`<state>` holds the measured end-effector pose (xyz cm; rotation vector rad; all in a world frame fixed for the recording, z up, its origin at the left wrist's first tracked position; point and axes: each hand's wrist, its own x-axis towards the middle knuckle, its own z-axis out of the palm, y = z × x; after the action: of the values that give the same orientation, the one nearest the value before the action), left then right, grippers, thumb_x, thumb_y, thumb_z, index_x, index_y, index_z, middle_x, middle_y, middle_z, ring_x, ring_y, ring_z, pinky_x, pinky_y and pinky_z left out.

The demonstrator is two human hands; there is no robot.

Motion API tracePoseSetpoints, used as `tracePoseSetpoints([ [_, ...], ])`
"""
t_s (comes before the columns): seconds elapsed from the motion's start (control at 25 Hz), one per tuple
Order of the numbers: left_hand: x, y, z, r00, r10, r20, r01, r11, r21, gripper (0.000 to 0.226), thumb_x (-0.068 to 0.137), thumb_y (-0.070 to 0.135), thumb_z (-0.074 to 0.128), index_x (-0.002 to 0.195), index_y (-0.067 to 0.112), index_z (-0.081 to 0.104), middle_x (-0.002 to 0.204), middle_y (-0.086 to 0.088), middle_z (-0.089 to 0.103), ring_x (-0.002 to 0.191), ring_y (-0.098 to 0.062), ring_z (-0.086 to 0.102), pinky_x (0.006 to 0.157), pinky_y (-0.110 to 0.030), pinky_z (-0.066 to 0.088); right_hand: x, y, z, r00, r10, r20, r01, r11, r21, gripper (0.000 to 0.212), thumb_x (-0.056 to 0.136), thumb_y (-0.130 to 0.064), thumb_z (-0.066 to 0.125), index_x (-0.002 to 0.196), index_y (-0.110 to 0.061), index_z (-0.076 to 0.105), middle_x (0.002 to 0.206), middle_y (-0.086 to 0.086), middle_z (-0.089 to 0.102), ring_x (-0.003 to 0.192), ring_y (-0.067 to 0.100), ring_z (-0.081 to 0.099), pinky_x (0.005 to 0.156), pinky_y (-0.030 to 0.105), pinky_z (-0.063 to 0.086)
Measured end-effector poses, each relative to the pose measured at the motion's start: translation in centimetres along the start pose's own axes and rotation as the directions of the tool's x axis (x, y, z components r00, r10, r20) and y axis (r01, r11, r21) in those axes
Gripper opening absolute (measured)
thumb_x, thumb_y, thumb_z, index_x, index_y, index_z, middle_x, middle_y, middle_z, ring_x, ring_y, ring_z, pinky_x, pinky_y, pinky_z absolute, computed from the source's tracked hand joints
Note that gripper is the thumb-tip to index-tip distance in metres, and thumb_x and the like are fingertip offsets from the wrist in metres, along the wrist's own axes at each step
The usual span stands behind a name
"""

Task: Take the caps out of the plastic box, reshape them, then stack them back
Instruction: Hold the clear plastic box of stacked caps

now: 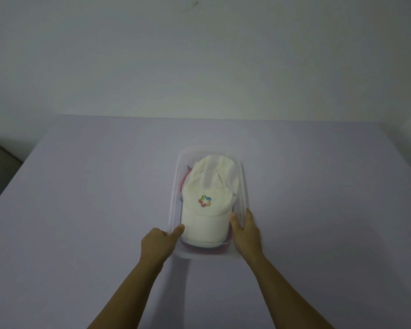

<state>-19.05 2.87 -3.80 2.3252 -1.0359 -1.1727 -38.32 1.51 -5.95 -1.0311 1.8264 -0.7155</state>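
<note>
Across the upper half of the frame stands a plain pale wall [199, 55]. Below it a lilac table [81, 186] fills the lower half. Centre of the table, slightly low in the frame: one clear plastic box [173, 205], long axis running away from the viewer. A white cap [207, 224] lies uppermost in the box, brim toward the lower edge of the frame. Under it a red cap [204, 250] shows at the near end and along the left wall.

The right hand [246, 236] grasps the box's right wall, thumb inside, fingers outside. The left hand [157, 245] grasps the near-left corner, thumb over the rim beside the white brim. A multicoloured logo [205, 201] marks the white cap's front.
</note>
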Motion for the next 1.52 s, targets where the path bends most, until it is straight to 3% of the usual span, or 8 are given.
tracePoseSetpoints([
  [0.36, 0.2, 0.1, -0.1, 1.0, -0.03, -0.004, 0.03, 1.0, -0.008, 0.048, 0.083, 0.046, 0.061, 0.058, 0.009, 0.043, 0.058, -0.004, 0.042, 0.053, -0.013, 0.04, 0.051, -0.021, 0.034, 0.0, 0.0, -0.1, 1.0, -0.013, -0.007, 0.013, 1.0, -0.016, 0.062, 0.095, -0.04, 0.042, 0.146, -0.011, 0.021, 0.146, 0.013, 0.039, 0.132, 0.031, 0.039, 0.107, 0.037, 0.033],
  [0.88, -0.6, -0.1, 0.5, 0.993, 0.031, -0.111, -0.031, 1.0, 0.0, 0.053, 0.083, 0.046, 0.061, 0.052, 0.011, 0.036, 0.049, -0.001, 0.036, 0.047, -0.012, 0.036, 0.049, -0.02, 0.032, 0.2, 0.4, 0.2, 1.0, -0.017, -0.007, 0.017, 0.999, -0.028, 0.062, 0.095, -0.039, 0.041, 0.146, -0.01, 0.02, 0.147, 0.014, 0.037, 0.133, 0.032, 0.038, 0.108, 0.039, 0.032],
  [1.08, -1.0, 0.6, 0.3, 0.981, 0.116, -0.155, -0.115, 0.993, 0.017, 0.051, 0.083, 0.046, 0.059, 0.055, 0.011, 0.035, 0.05, -0.001, 0.037, 0.047, -0.011, 0.035, 0.048, -0.02, 0.032, 0.7, 0.8, 0.0, 1.0, 0.01, -0.003, -0.01, 1.0, 0.021, 0.062, 0.094, -0.042, 0.043, 0.145, -0.012, 0.025, 0.144, 0.014, 0.042, 0.13, 0.032, 0.042, 0.107, 0.041, 0.035],
  [1.32, -0.9, 0.8, 0.0, 0.984, 0.129, -0.126, -0.125, 0.991, 0.039, 0.041, 0.083, 0.044, 0.062, 0.078, 0.007, 0.044, 0.065, -0.002, 0.045, 0.056, -0.011, 0.041, 0.051, -0.02, 0.034, 0.6, 0.4, -0.9, 0.996, -0.003, 0.084, -0.007, 0.993, 0.116, 0.057, 0.092, -0.042, 0.047, 0.142, -0.019, 0.031, 0.139, 0.006, 0.047, 0.122, 0.024, 0.047, 0.098, 0.031, 0.037],
  [1.44, -1.4, 0.7, 0.7, 0.98, 0.124, -0.155, -0.135, 0.989, -0.064, 0.039, 0.082, 0.041, 0.065, 0.076, 0.008, 0.043, 0.068, -0.004, 0.046, 0.059, -0.013, 0.042, 0.053, -0.021, 0.036, 1.5, 0.8, -1.8, 0.985, 0.039, 0.17, -0.083, 0.963, 0.255, 0.058, 0.09, -0.053, 0.041, 0.139, -0.022, 0.037, 0.141, 0.003, 0.046, 0.125, 0.02, 0.045, 0.105, 0.035, 0.035],
  [1.52, -1.6, 0.7, 1.2, 0.996, 0.043, -0.084, -0.071, 0.932, -0.357, 0.036, 0.082, 0.035, 0.066, 0.081, 0.007, 0.044, 0.074, -0.007, 0.049, 0.067, -0.019, 0.048, 0.057, -0.024, 0.041, 2.0, 1.1, -2.1, 0.96, 0.06, 0.275, -0.183, 0.875, 0.448, 0.072, 0.081, -0.071, 0.031, 0.135, -0.025, 0.044, 0.136, 0.001, 0.052, 0.123, 0.019, 0.049, 0.106, 0.042, 0.039],
])
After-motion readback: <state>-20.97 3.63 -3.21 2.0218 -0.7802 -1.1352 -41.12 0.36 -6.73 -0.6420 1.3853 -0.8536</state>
